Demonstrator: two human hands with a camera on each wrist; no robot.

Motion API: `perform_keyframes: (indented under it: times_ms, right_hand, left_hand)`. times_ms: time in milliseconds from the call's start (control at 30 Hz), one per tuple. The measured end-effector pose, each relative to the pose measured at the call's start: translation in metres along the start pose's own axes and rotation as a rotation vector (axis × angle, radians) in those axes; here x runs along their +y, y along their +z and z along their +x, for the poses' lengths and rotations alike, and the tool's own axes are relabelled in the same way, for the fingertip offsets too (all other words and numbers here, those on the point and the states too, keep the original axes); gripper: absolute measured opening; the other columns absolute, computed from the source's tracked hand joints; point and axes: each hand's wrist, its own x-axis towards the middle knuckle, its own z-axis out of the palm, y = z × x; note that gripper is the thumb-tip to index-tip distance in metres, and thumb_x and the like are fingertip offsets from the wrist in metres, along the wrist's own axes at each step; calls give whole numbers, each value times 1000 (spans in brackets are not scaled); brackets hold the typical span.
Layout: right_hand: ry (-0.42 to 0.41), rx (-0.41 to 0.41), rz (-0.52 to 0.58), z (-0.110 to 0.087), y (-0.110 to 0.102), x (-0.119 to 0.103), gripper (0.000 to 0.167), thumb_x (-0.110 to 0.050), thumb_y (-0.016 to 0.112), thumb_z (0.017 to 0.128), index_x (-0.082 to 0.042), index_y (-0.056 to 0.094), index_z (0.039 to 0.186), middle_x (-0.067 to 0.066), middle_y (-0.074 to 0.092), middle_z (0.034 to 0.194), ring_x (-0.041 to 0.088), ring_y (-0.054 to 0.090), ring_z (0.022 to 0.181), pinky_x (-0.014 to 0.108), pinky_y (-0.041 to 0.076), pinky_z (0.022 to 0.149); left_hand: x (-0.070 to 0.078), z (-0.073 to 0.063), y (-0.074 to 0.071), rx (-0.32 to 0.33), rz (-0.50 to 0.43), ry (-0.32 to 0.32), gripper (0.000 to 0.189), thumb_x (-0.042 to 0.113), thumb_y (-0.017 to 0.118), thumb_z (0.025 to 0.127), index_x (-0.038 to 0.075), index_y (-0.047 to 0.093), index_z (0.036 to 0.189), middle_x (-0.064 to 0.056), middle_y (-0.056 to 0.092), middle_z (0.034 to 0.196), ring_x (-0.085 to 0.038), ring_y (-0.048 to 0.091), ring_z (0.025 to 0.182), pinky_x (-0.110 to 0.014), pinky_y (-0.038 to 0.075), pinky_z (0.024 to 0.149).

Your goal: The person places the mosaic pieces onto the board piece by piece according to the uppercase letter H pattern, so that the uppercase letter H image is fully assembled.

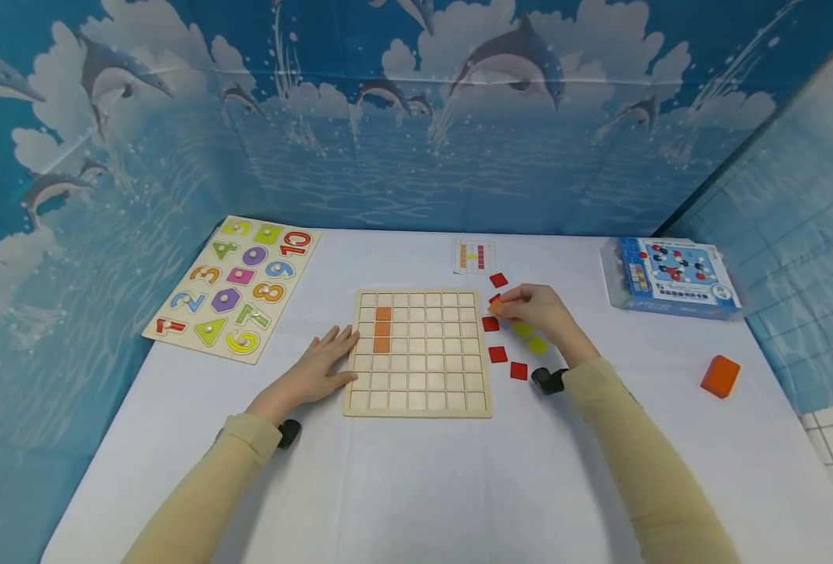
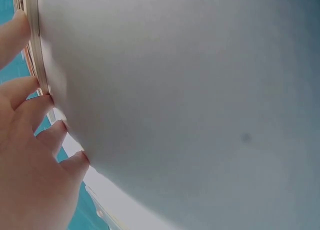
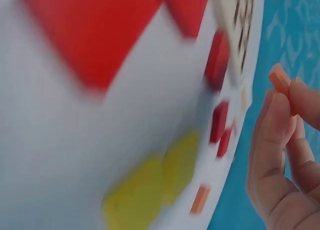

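My right hand (image 1: 539, 308) pinches an orange square tile (image 3: 281, 79) between thumb and fingertips, just off the right edge of a wooden grid board (image 1: 426, 385). Three orange tiles (image 1: 383, 329) sit in a column in the board's second column from the left. With fingers spread, my left hand (image 1: 317, 370) touches the board's left edge; the left wrist view shows its fingertips along the wooden side. Several red tiles (image 1: 497, 355) lie right of the board, and yellow-green tiles (image 1: 537, 345) are beneath my right hand. Another orange tile (image 3: 200, 199) lies on the cloth in the right wrist view.
Behind the board lies a small pattern card (image 1: 476, 257) with coloured squares. A number and shape puzzle board (image 1: 236, 290) is at the left. At the right are a blue boxed set (image 1: 677, 276) and an orange block (image 1: 721, 376), all on a white tablecloth (image 1: 416, 493).
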Motion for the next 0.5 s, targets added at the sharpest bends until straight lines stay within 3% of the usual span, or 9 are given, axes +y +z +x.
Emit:
perform_keyframes:
  times_ms: [200,500]
  right_hand:
    - [-79,-127,19,-4,32,-15,32,-24,71,90,-6,67,117,4,72,99,21,67,94,33,51,90]
    - [-199,-222,76,-15,90,-38,23,-15,73,87,-5,70,108,6,72,93,17,70,87,29,57,82]
  left_hand:
    - [1,0,0,3,0,-2,75,28,65,96,6,26,156,-15,17,164,-37,6,153,-58,4,124]
    - [1,0,2,13,-2,-1,74,27,65,95,7,27,156,-15,18,164,-37,6,153,-58,3,124]
